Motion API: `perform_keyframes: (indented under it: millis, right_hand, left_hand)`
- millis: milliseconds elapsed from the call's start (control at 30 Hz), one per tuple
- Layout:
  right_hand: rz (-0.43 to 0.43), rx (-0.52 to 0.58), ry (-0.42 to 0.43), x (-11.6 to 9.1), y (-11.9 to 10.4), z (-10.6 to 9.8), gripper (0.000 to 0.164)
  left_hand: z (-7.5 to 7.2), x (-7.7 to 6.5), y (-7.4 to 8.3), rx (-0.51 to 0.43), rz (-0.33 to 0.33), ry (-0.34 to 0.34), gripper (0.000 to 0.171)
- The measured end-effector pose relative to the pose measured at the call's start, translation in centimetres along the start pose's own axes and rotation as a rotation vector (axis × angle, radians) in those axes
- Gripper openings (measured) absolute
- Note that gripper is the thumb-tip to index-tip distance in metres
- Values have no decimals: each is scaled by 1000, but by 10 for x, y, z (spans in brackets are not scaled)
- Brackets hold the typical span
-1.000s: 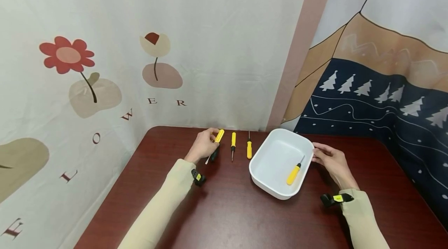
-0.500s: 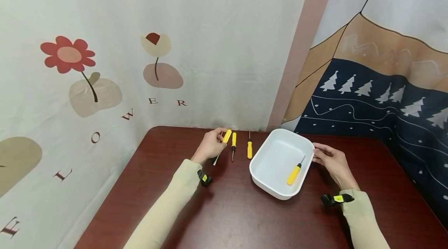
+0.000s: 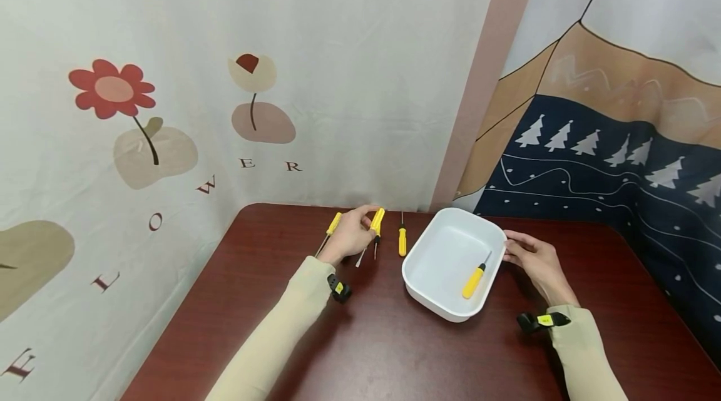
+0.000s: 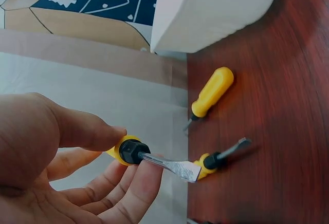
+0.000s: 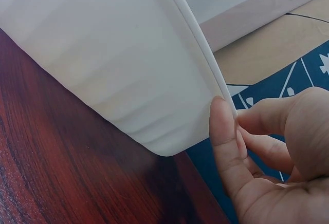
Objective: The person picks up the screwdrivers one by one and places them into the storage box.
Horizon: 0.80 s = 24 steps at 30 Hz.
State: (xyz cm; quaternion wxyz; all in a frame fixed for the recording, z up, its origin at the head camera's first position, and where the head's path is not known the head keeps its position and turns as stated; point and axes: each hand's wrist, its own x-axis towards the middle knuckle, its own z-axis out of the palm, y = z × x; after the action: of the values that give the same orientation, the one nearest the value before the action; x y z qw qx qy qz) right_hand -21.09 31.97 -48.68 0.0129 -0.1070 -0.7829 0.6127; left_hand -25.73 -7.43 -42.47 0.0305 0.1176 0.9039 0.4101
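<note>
The left hand [image 3: 350, 235] pinches a flat-blade screwdriver [image 4: 154, 158] at its yellow handle, above the desk [image 3: 372, 338] beside the white tray [image 3: 445, 310]. It appears light and rigid; the handle likely grips better than the smooth blade. The right hand [image 3: 535, 263] pinches the tray rim.

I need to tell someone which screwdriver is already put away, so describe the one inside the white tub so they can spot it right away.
Find the white tub on the dark red table, by the right hand. The screwdriver in the tub lies slanted on its floor. Unlike the other yellow-handled ones, it is the only one inside.
</note>
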Motion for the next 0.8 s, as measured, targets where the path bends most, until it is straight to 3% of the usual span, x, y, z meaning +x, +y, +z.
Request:
perform_keyframes:
  millis: [800]
  right_hand:
    - [-1, -3, 2, -1, -4, 2, 52]
  left_hand:
    - [17, 2, 35, -72, 78, -69, 55]
